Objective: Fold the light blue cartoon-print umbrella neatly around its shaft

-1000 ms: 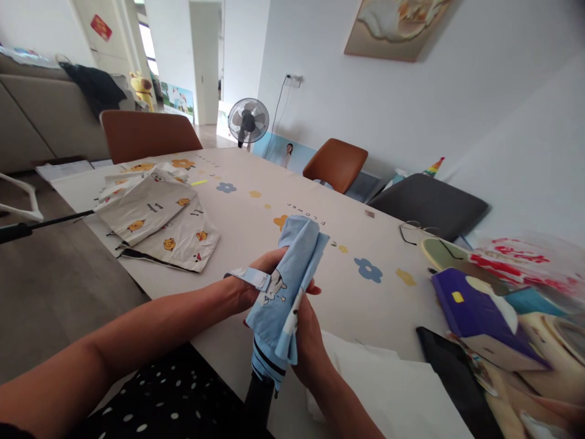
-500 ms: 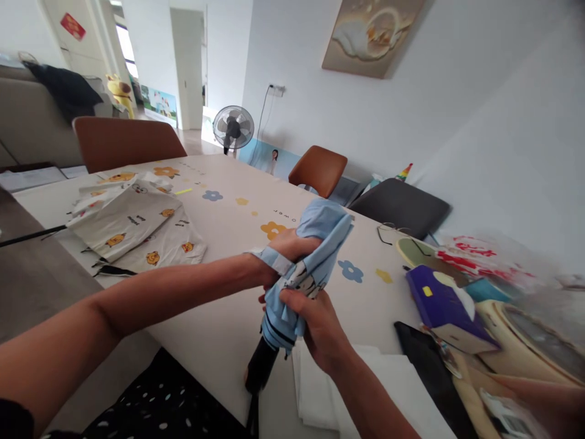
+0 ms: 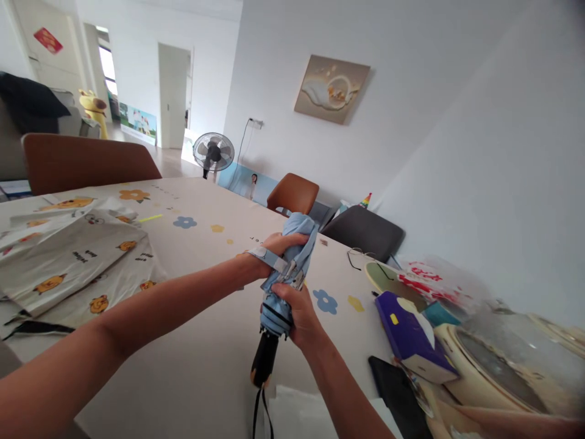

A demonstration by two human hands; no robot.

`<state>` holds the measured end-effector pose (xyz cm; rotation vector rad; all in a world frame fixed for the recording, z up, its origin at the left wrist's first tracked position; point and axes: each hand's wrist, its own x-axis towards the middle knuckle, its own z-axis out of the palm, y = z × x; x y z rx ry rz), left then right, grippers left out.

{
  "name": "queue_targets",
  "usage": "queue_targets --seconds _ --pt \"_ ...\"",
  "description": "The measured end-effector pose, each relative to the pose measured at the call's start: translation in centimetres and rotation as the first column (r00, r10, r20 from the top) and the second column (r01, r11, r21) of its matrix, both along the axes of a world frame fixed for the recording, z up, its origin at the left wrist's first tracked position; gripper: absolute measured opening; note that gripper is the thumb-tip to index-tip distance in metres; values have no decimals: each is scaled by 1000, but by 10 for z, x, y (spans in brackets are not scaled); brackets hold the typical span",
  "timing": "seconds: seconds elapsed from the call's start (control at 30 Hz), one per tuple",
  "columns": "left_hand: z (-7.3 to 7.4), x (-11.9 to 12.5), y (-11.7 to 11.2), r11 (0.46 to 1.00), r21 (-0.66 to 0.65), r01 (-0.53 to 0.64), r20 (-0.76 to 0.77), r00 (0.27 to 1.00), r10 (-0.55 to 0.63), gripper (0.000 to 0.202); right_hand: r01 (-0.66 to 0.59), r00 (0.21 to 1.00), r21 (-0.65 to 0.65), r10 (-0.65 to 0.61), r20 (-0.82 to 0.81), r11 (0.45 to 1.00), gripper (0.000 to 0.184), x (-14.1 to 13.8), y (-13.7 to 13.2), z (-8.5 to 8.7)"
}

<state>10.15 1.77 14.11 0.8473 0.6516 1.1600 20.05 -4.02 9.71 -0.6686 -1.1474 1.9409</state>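
A light blue folding umbrella [image 3: 299, 227], its cloth gathered into a bundle, is held tilted over the table. Its black handle [image 3: 264, 360] points down towards me, and a wrist cord hangs from the end. My left hand [image 3: 280, 244] wraps the upper part of the cloth, with the umbrella's blue closing strap [image 3: 269, 258] stretched across by the wrist. Lower down, my right hand [image 3: 295, 311] grips the folds just above the handle, thumb on top. The fingers behind the cloth are partly hidden.
Left on the table [image 3: 196, 341] lies a cream umbrella [image 3: 77, 256] with orange cartoon prints. To the right are a purple tissue box [image 3: 414, 338], a black tablet-like slab [image 3: 397, 396], eyeglasses [image 3: 354, 259], a plastic bag [image 3: 439, 277] and white paper [image 3: 301, 411]. Chairs [image 3: 292, 198] stand beyond.
The view has shifted, showing more of the wall. Both hands stay on the blue umbrella, whose cloth looks more tightly gathered and whose handle hangs more upright.
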Motion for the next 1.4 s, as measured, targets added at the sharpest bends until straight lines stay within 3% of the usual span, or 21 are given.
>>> queue_targets --seconds 0.1,0.17,0.33,0.53,0.63,0.7,0.83,0.93,1.1,1.23,1.4 --pt "2 -10 9 980 -5 200 93 976 -199 27 -92 994 -17 91 -69 996 10 -2 10 -10" --pt "2 -14 14 961 0 276 189 944 -271 32 -127 985 -24 123 -123 992 13 -3 14 -14" --pt "-12 -5 30 935 38 353 316 883 -346 28 -220 924 -92 178 -339 971 30 3 20 -27" --pt "-23 12 38 907 -2 421 302 865 -401 21 -205 946 -130 163 -279 970 39 23 26 -41" --pt "-22 11 37 934 -42 356 199 919 -341 21 -127 983 -83 115 -140 988 39 30 28 -33" --pt "-20 10 37 963 -34 266 115 959 -260 22 -83 997 -22 83 5 996 28 32 29 -25" --pt "-13 7 34 995 45 93 -42 995 -91 21 141 977 102 -156 149 985 29 29 27 -9" --pt "1 6 23 989 151 -13 -118 993 31 18 213 943 163 -246 224 963 27 22 21 4" --pt "38 -4 -19 947 303 -102 -156 976 155 25 192 920 359 -295 259 913 16 10 2 24" --pt "57 -12 -49 873 476 -112 -194 954 228 42 242 907 423 -359 221 873 25 3 -8 17" --pt "54 -12 -48 893 450 -17 -233 963 136 51 356 879 419 -451 151 835 35 -2 -7 -9"
